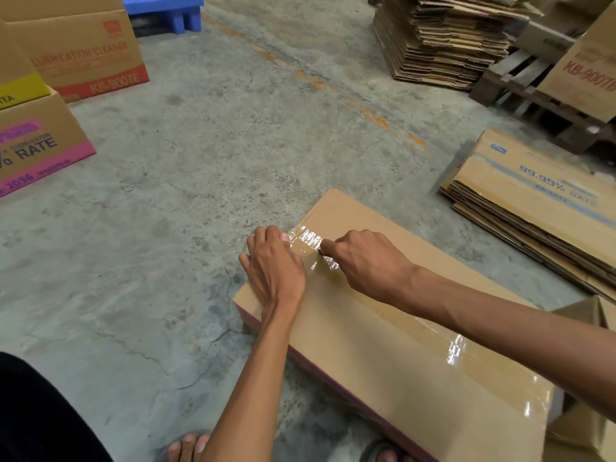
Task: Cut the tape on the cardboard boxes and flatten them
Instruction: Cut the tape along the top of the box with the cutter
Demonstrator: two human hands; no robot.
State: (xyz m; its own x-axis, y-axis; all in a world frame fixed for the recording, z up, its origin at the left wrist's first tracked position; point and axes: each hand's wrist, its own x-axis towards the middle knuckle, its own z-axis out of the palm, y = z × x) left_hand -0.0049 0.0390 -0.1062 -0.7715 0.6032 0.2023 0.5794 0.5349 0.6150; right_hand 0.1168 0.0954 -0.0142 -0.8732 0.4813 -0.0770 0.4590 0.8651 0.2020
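A closed brown cardboard box (393, 345) lies on the concrete floor in front of me. A strip of clear glossy tape (430, 331) runs along its top seam. My left hand (275, 268) presses down on the box's far left end, fingers curled over the edge beside the crinkled tape end (308, 240). My right hand (363, 261) is closed around a small dark blade tool (321, 251) whose tip meets the tape near that end. Most of the tool is hidden inside the fist.
Upright printed boxes (76, 51) stand at the left, with a blue plastic pallet (166, 8) behind. Flattened cardboard stacks lie at the top right (443, 41) and right (540, 208). A wooden pallet (533, 91) holds another box. My sandalled feet (186, 446) are at the bottom edge.
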